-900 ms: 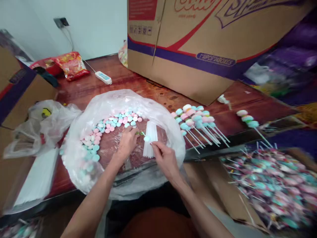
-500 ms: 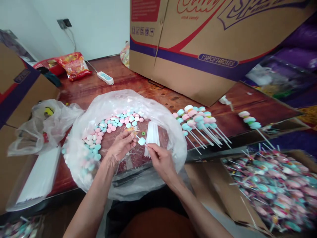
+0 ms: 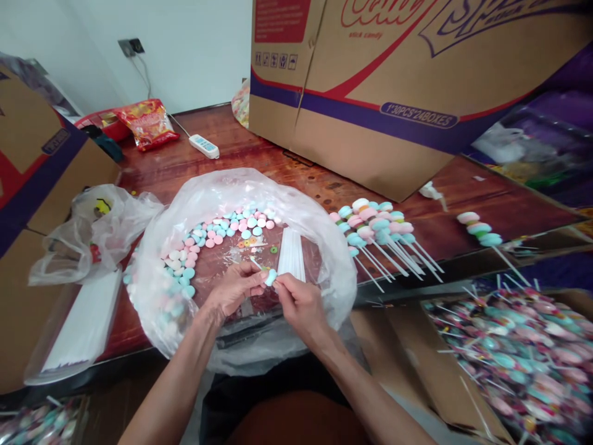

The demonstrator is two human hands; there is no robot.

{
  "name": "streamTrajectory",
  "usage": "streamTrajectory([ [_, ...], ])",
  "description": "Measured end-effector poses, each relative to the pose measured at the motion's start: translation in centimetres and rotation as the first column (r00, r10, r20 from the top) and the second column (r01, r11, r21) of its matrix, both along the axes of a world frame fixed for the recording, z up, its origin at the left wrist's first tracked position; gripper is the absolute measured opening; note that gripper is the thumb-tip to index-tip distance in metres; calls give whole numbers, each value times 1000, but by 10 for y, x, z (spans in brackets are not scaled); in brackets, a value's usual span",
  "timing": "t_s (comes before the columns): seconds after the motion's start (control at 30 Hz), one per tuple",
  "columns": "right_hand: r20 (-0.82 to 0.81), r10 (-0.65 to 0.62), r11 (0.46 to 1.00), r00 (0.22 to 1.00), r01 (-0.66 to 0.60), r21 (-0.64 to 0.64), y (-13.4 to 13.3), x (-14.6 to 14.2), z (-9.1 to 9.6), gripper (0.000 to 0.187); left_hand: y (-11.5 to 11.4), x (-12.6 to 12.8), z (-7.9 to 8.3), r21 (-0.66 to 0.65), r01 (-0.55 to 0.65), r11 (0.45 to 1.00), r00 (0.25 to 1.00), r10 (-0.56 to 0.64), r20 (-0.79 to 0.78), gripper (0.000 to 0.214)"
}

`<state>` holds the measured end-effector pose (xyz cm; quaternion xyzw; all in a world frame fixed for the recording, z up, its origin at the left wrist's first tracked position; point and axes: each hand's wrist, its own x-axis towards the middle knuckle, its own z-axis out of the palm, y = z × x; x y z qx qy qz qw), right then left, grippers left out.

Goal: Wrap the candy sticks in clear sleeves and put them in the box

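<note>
Both hands have come closer together and a little nearer to the person since the earlier frames, and the blue candy (image 3: 271,277) now sits right between the fingertips. The left hand (image 3: 234,289) pinches that small blue candy, and the right hand (image 3: 296,301) is closed on a thin white stick (image 3: 256,264) whose far end pokes out past the candy, up and to the left. The two hands touch at the fingertips, low in the middle of the clear plastic bag (image 3: 324,247) that is spread open on the brown table (image 3: 287,167). More loose candies (image 3: 217,232), pink, blue and white, lie in a curve on the far left side of the bag, and a bundle of white sticks (image 3: 293,262) lies just to the right of the hands. I think the candy could crack if the stick is pushed too hard or goes in crooked. It could also slip from the fingers, because it is small and smooth, and drop among the others. The thin stick could bend or snap. To the right, finished candy skewers (image 3: 375,232) lie side by side, and an elbow swinging out could knock them off the near edge into the box of wrapped lollipops (image 3: 514,352).
</note>
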<state>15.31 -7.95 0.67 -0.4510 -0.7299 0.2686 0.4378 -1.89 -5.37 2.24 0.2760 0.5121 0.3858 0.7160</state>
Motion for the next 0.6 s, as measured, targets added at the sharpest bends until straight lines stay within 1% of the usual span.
streamTrajectory([
  [0.07,-24,-26,998,999,24,-60,2,-2,-3,28,-1,5,0,66,16,998,999,-13,-48,41],
  [0.13,-63,-71,992,995,64,-111,5,-2,-4,30,4,8,-1,164,42,986,993,-23,-117,40],
  [0.17,-78,-99,988,992,88,-129,6,0,-5,30,9,8,-1,220,51,974,983,-11,-183,40],
  [0.2,-89,-127,983,988,114,-141,8,2,-5,30,17,7,-2,287,62,956,954,28,-298,40],
  [0.23,-95,-152,979,984,137,-150,10,5,-5,30,25,5,-2,358,74,931,893,97,-439,40],
  [0.27,-97,-173,975,980,156,-160,11,8,-6,29,35,1,-3,429,91,899,790,197,-581,38],
  [0.3,-99,-188,971,977,169,-171,13,11,-6,29,45,-2,-4,485,127,865,651,296,-699,33],
  [0.33,-101,-198,967,975,177,-185,13,13,-7,29,55,-6,-5,512,153,845,548,358,-756,28],
  [0.37,-100,-203,963,974,180,-200,14,15,-8,29,64,-10,-6,518,177,837,478,387,-788,23],
  [0.4,-98,-207,960,973,182,-211,14,16,-9,29,71,-12,-7,513,196,836,432,396,-810,18],
  [0.47,-90,-208,956,974,183,-227,14,16,-12,29,81,-14,-10,492,221,842,377,392,-840,12],
  [0.53,-79,-201,956,976,178,-232,13,14,-13,30,84,-14,-14,476,248,844,326,390,-861,11],
  [0.6,-71,-188,958,980,167,-231,12,12,-14,30,82,-13,-17,465,278,840,301,383,-873,12],
])
